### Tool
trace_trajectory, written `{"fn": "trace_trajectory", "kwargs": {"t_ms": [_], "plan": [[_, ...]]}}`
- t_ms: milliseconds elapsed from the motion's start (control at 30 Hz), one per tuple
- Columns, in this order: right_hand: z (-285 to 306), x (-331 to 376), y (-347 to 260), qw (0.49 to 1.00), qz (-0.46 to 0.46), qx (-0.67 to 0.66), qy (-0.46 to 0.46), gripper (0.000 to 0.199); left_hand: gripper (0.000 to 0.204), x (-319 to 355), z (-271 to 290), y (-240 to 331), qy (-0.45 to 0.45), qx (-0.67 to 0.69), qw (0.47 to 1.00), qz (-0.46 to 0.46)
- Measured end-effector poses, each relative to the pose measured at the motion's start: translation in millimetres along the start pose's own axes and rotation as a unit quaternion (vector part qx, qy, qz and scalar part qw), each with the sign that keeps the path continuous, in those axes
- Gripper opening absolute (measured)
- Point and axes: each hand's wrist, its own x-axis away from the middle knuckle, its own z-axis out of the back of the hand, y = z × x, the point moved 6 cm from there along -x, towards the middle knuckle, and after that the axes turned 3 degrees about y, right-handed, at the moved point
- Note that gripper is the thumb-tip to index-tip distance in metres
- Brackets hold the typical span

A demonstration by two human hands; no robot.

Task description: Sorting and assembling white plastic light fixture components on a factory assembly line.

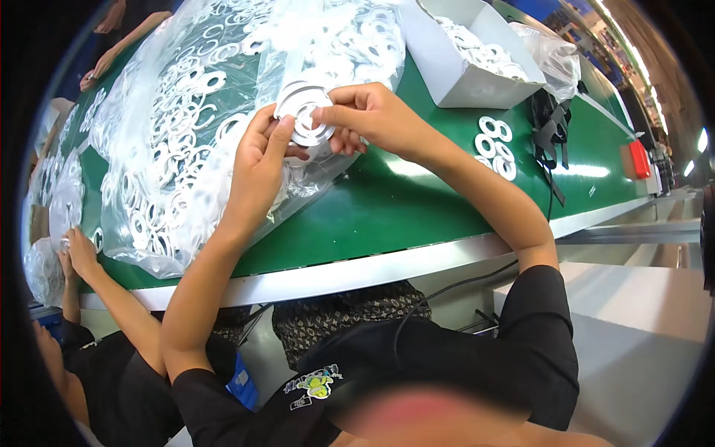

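Both my hands are raised over the green table, closed on a white plastic ring (299,92) that has a thinner ring shape inside it. The thumb and fingers of my left hand (262,149) pinch its left and lower edge. My right hand (376,119) grips from the right side, with its thumb reaching over the ring's middle. Whether the inner part is a separate piece I cannot tell. Just beyond and below my hands, many loose white rings (186,141) lie spread over a clear plastic sheet (123,194).
A white box (477,86) of rings stands far right, with several rings (497,145) lying nearer me. Black straps (550,130) and a red object (639,160) lie further right. At left, a co-worker's hands (80,253) handle rings; another person's arm (123,48) reaches in behind.
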Motion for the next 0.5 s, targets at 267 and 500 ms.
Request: {"fn": "trace_trajectory", "kwargs": {"t_ms": [267, 500], "plan": [[85, -4, -20, 0.929, 0.156, -0.245, 0.228, 0.037, 0.040, -1, -4, 2, -0.046, -0.046, 0.998, 0.004], [42, -13, 5, 0.986, 0.051, -0.100, 0.119, 0.024, 0.019, -5, 3, -4, -0.053, -0.088, 0.995, -0.002]]}}
